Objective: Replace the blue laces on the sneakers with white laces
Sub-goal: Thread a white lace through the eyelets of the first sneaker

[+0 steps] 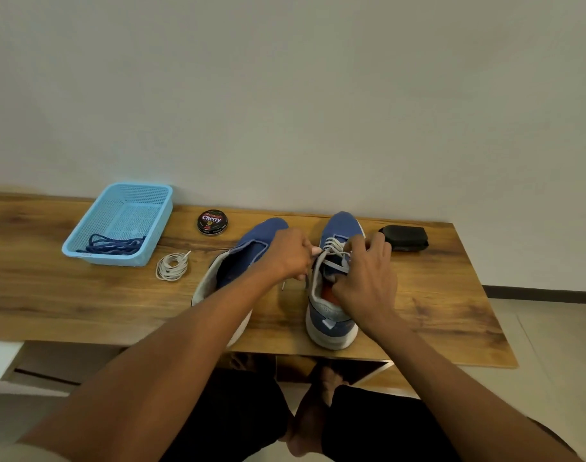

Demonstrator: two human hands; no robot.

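Your forearms are bare from the lower corners of the frame up to the middle, with no sleeves, watch or bands showing. Your left hand (286, 253) and right hand (365, 278) wear no gloves or rings. At bottom centre you wear dark black shorts, and your feet are bare.

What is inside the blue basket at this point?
The blue basket holds a tangle of blue laces against its near wall. The rest of its mesh floor shows bare. Anything beneath the laces is covered.
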